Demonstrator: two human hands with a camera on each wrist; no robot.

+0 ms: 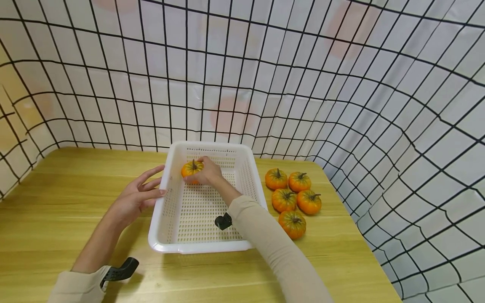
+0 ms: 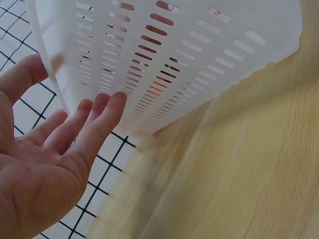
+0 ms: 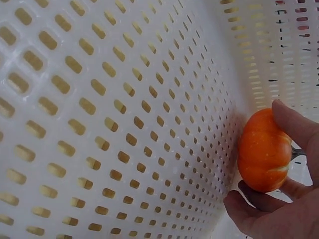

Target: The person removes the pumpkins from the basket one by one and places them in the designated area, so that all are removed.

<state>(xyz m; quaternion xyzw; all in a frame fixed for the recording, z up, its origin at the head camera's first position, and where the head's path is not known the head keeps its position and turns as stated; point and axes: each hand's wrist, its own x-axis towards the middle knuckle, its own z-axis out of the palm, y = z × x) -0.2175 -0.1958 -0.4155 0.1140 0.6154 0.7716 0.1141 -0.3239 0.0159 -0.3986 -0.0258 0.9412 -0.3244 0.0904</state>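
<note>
My right hand (image 1: 209, 171) reaches into a white perforated plastic basket (image 1: 204, 248) and grips a small orange pumpkin (image 1: 191, 167) near the back left corner. In the right wrist view the thumb and fingers curl round the pumpkin (image 3: 265, 150), low over the holed floor of the basket (image 3: 99, 124). At the basket's left side is my left hand (image 1: 133, 197), its fingers extended. The left wrist view shows the thumb over the basket's rim and the fingertips (image 2: 117, 99) at the outer wall (image 2: 199, 55).
To the right of the basket, several more small pumpkins (image 1: 284, 200) stand grouped on the wooden table (image 1: 75, 202). A black wire grid (image 1: 235, 84) backed with white sheeting rises along the back and the right side.
</note>
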